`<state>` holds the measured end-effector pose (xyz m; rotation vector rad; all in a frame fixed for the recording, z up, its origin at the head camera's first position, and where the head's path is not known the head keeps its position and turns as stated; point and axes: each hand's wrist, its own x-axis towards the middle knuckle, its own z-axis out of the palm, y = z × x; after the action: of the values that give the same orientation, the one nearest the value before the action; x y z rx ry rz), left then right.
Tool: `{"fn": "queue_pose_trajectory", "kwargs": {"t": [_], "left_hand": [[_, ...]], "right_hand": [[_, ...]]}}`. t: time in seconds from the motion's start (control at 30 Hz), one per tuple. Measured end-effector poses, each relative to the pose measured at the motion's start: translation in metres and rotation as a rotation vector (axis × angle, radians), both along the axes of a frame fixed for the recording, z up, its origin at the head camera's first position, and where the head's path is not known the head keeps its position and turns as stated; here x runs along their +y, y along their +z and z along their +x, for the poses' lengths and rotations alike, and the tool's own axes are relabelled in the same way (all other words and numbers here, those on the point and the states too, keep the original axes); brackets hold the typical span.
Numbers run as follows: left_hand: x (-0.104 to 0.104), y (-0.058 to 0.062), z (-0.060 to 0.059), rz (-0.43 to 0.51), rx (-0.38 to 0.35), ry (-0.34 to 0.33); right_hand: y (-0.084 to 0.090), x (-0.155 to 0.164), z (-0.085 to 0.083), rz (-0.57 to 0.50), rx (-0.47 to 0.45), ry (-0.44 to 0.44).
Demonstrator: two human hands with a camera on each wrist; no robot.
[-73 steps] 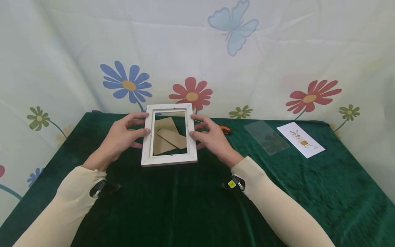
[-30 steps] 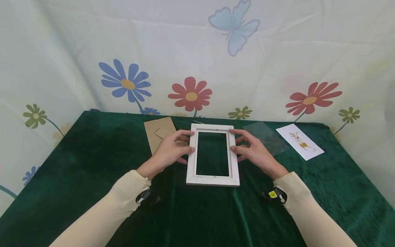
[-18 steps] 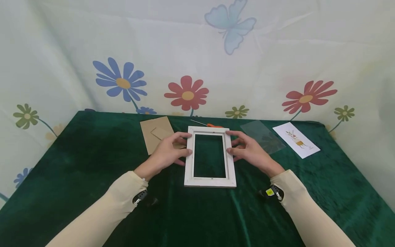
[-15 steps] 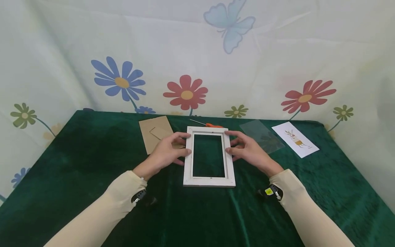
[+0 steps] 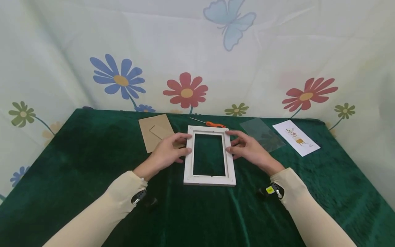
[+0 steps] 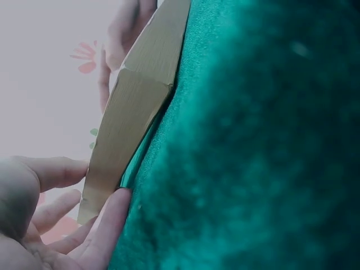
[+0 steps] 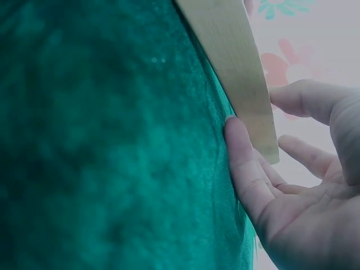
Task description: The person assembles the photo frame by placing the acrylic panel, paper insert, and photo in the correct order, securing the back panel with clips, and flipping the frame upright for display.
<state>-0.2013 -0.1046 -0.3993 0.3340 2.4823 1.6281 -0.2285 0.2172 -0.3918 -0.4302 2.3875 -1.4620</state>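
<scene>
A white picture frame (image 5: pixel 210 180), with no pane or back in it, lies on the green cloth near the table's middle. My left hand (image 5: pixel 180 145) pinches its left rail, thumb on top and fingers at the outer edge. On the right rail my right hand (image 5: pixel 237 142) holds it the same way. The left wrist view shows the frame's edge (image 6: pixel 135 112) with my fingers (image 6: pixel 107 225) curled beneath it. In the right wrist view a finger (image 7: pixel 247 169) lies against the frame's side (image 7: pixel 236 73).
A brown cardboard backing (image 5: pixel 154 132) lies left of the frame. An orange-handled tool (image 5: pixel 213 124) sits just behind it. A clear pane (image 5: pixel 262 133) and a printed card (image 5: pixel 295 137) lie at the back right. Green cloth (image 5: pixel 92 164) covers the table; a floral backdrop rises behind.
Both hands carried the frame to the right, off the cardboard backing, and lowered it onto the cloth. Over the last second it has hardly moved.
</scene>
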Motion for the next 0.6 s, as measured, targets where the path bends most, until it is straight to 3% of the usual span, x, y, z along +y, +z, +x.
{"fn": "queue_pose_trajectory", "kwargs": {"t": [0.6], "left_hand": [[-0.0036,-0.0004,-0.0007,-0.007,0.006,-0.051]], "right_hand": [[0.0045,0.0045,-0.0021,0.065,-0.033,0.011]]}}
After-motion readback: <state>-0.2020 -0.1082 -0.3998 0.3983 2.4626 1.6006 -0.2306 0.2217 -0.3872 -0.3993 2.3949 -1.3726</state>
